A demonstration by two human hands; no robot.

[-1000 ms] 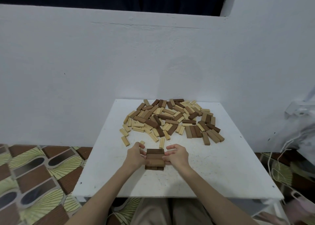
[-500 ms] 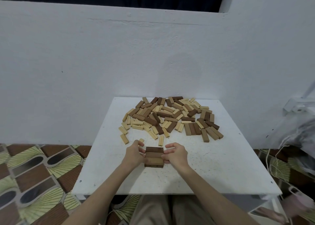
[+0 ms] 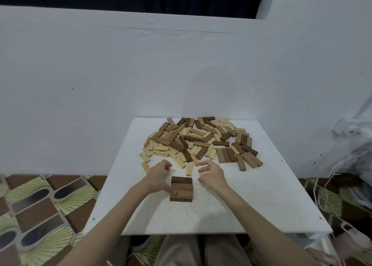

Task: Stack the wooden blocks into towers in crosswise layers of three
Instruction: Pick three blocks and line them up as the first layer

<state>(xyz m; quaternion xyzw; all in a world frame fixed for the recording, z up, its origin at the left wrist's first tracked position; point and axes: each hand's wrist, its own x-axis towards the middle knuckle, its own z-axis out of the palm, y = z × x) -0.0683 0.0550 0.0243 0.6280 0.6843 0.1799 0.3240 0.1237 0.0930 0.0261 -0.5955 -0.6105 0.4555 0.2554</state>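
Observation:
A short tower (image 3: 181, 188) of brown wooden blocks stands on the white table (image 3: 261, 205), two crosswise layers high, its top layer lying left to right. My left hand (image 3: 160, 175) is just left of it, and its thumb touches the near left corner of the top layer. My right hand (image 3: 211, 174) hovers right of the tower with fingers loosely spread, apart from the blocks and holding nothing. A wide pile of loose light and dark blocks (image 3: 201, 140) covers the far half of the table.
A single light block (image 3: 189, 169) lies just behind the tower. The table backs onto a white wall (image 3: 141, 74). Patterned floor tiles (image 3: 40, 205) lie to the left. White cords and a bag (image 3: 352, 165) are at the right.
Both hands have let go of the tower's sides. The right hand has pulled away to the right and opened; the left has drawn back, only its thumb still at the tower.

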